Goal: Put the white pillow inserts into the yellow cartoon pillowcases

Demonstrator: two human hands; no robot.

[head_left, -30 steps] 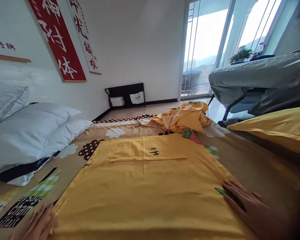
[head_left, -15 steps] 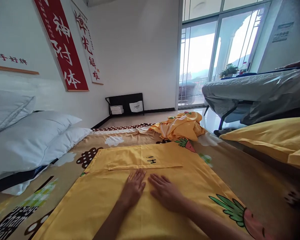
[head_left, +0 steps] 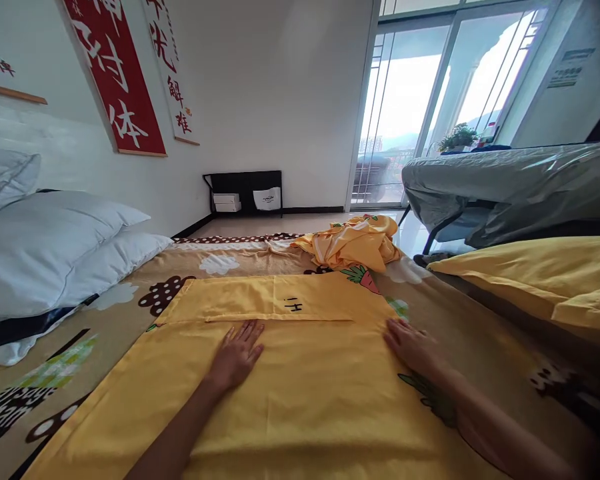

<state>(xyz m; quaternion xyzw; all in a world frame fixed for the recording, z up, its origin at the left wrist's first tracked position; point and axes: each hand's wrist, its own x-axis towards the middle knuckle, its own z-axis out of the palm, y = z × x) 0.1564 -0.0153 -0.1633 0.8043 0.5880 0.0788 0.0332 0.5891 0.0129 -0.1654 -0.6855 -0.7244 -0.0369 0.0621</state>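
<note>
Yellow pillowcase (head_left: 290, 393) lies flat on the bed (head_left: 480, 333). Left hand (head_left: 236, 357) presses its middle, right hand (head_left: 414, 343) its right edge, both open flat, holding nothing. Smoothing looks underway. White pillows (head_left: 55, 247) sit left; crumpled yellow cloth (head_left: 353, 241) lies beyond.

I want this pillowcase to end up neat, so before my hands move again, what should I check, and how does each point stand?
1. Yellow pillowcase lies flat on the patterned bedsheet: ok.
2. Left hand rests palm down on the pillowcase near the middle, fingers spread: ok.
3. Right hand lies flat at the pillowcase's right edge: ok.
4. Flap seam along the far end runs straight: ok.
5. Crumpled yellow fabric beyond the far end lies apart from the pillowcase: ok.
6. Near edge of the pillowcase, out of frame: cannot tell.
</note>
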